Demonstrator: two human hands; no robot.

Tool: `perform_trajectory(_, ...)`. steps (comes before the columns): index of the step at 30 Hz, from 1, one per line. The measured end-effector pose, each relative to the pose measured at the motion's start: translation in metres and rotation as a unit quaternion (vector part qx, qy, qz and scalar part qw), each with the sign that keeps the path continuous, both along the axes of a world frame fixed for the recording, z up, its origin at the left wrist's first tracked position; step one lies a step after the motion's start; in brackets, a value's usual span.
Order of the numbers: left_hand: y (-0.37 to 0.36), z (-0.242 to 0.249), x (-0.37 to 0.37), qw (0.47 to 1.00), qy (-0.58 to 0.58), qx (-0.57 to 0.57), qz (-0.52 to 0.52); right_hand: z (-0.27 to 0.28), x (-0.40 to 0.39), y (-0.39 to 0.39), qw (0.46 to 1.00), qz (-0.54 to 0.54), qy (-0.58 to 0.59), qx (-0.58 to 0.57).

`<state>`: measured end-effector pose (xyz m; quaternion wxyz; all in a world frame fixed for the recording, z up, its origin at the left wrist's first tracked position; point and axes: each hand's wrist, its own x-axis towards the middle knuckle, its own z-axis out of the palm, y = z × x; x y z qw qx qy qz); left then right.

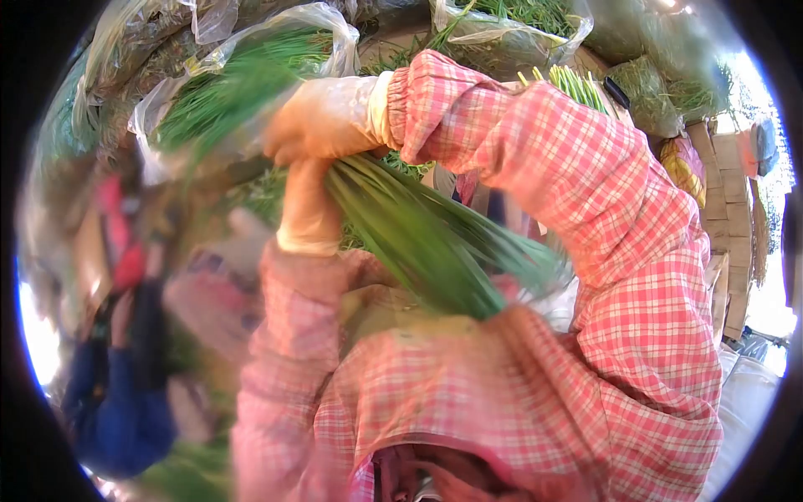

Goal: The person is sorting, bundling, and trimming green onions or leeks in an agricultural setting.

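Observation:
A bunch of long, narrow green leaves, like garlic chives, slants from my hands down to the right across my chest. Its other end sticks out past my hands to the upper left, blurred by motion. My right hand, in a pale glove, is closed round the bunch from above. Just below it, touching it, my gloved left hand grips the same bunch; most of its fingers are hidden behind the right hand.
Behind my hands stands an open clear plastic bag of green leaves. Another open bag lies farther right, near cut stem ends. Filled bags are piled at the back. To the left is a blurred person in blue.

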<state>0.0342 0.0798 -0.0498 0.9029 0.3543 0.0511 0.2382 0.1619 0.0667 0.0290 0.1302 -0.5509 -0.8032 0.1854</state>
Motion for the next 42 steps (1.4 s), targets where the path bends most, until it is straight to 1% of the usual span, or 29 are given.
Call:
perform_trajectory(1, 0.000, -0.001, 0.003, 1.000, -0.026, 0.017, -0.004, 0.000, 0.001, -0.002, 0.999, -0.016, 0.024, 0.024)
perform_trajectory(3, 0.015, 0.006, 0.006, 0.998, 0.019, 0.053, 0.037, 0.004, 0.008, -0.006, 0.994, -0.050, 0.068, 0.076)
perform_trajectory(5, 0.068, 0.031, -0.012, 0.972, 0.156, 0.095, 0.146, 0.043, 0.032, -0.031, 0.972, -0.153, 0.131, 0.119)
perform_trajectory(7, 0.139, 0.043, -0.045, 0.929, 0.145, 0.201, 0.275, 0.073, 0.060, -0.061, 0.921, -0.305, 0.220, 0.099)
perform_trajectory(8, 0.173, 0.050, -0.069, 0.915, 0.134, 0.230, 0.304, 0.063, 0.081, -0.077, 0.892, -0.259, 0.323, 0.182)
perform_trajectory(9, 0.202, 0.058, -0.097, 0.897, 0.121, 0.260, 0.335, 0.068, 0.082, -0.102, 0.866, -0.306, 0.336, 0.209)
perform_trajectory(10, 0.223, 0.071, -0.123, 0.933, 0.058, 0.109, 0.339, 0.058, 0.098, -0.121, 0.856, -0.340, 0.321, 0.222)
perform_trajectory(11, 0.246, 0.081, -0.150, 0.944, -0.013, -0.043, 0.326, 0.039, 0.116, -0.141, 0.855, -0.383, 0.255, 0.236)
perform_trajectory(12, 0.279, 0.079, -0.184, 0.918, 0.051, 0.104, 0.379, 0.017, 0.121, -0.161, 0.819, -0.425, 0.337, 0.188)
perform_trajectory(13, 0.311, 0.077, -0.216, 0.859, 0.122, 0.235, 0.438, -0.006, 0.125, -0.176, 0.794, -0.431, 0.394, 0.168)
perform_trajectory(14, 0.310, 0.087, -0.236, 0.877, 0.104, 0.222, 0.413, -0.017, 0.115, -0.188, 0.809, -0.437, 0.357, 0.163)
perform_trajectory(15, 0.307, 0.098, -0.251, 0.882, 0.091, 0.178, 0.427, -0.025, 0.105, -0.194, 0.765, -0.468, 0.433, 0.090)
perform_trajectory(17, 0.307, 0.114, -0.263, 0.871, 0.065, 0.054, 0.484, -0.104, 0.107, -0.191, 0.813, -0.469, 0.304, 0.161)
perform_trajectory(18, 0.311, 0.119, -0.254, 0.852, 0.052, -0.026, 0.520, -0.082, 0.087, -0.171, 0.868, -0.432, 0.174, 0.171)
perform_trajectory(19, 0.309, 0.124, -0.250, 0.830, 0.037, -0.104, 0.547, -0.053, 0.052, -0.150, 0.902, -0.390, 0.042, 0.182)
perform_trajectory(20, 0.303, 0.127, -0.245, 0.823, 0.041, -0.097, 0.558, -0.045, 0.030, -0.123, 0.890, -0.370, 0.144, 0.225)
perform_trajectory(22, 0.281, 0.133, -0.224, 0.814, 0.048, -0.089, 0.572, -0.009, -0.016, -0.075, 0.894, -0.329, 0.174, 0.249)
perform_trajectory(23, 0.246, 0.140, -0.206, 0.807, 0.047, -0.077, 0.583, -0.005, -0.024, -0.073, 0.892, -0.297, 0.207, 0.271)
perform_trajectory(24, 0.239, 0.144, -0.195, 0.806, 0.048, -0.073, 0.586, 0.002, -0.046, -0.049, 0.881, -0.298, 0.259, 0.260)
perform_trajectory(26, 0.227, 0.140, -0.183, 0.809, 0.030, -0.038, 0.586, 0.009, -0.072, -0.017, 0.869, -0.337, 0.241, 0.271)
perform_trajectory(28, 0.237, 0.115, -0.185, 0.839, 0.020, -0.049, 0.542, 0.018, -0.082, 0.002, 0.867, -0.389, 0.241, 0.197)
perform_trajectory(29, 0.246, 0.104, -0.188, 0.853, 0.015, -0.054, 0.519, 0.027, -0.086, 0.006, 0.862, -0.417, 0.263, 0.120)
perform_trajectory(30, 0.213, 0.125, -0.164, 0.830, 0.010, -0.082, 0.551, 0.024, -0.086, 0.013, 0.845, -0.417, 0.314, 0.119)
perform_trajectory(31, 0.198, 0.131, -0.153, 0.832, 0.009, -0.081, 0.549, 0.013, -0.085, 0.019, 0.826, -0.413, 0.365, 0.117)
perform_trajectory(33, 0.180, 0.138, -0.140, 0.834, 0.009, -0.079, 0.546, -0.026, -0.079, 0.039, 0.805, -0.361, 0.425, 0.200)
perform_trajectory(35, 0.175, 0.136, -0.134, 0.836, 0.004, -0.096, 0.540, -0.031, -0.075, 0.042, 0.749, -0.338, 0.542, 0.179)
perform_trajectory(37, 0.179, 0.128, -0.130, 0.827, 0.006, -0.108, 0.552, -0.008, -0.077, 0.034, 0.633, -0.334, 0.697, 0.051)
perform_trajectory(40, 0.176, 0.117, -0.135, 0.838, -0.003, -0.111, 0.534, 0.019, -0.087, -0.006, 0.622, -0.281, 0.731, -0.015)
perform_trajectory(42, 0.183, 0.104, -0.136, 0.826, -0.012, -0.141, 0.546, 0.020, -0.094, -0.036, 0.686, -0.224, 0.691, -0.049)
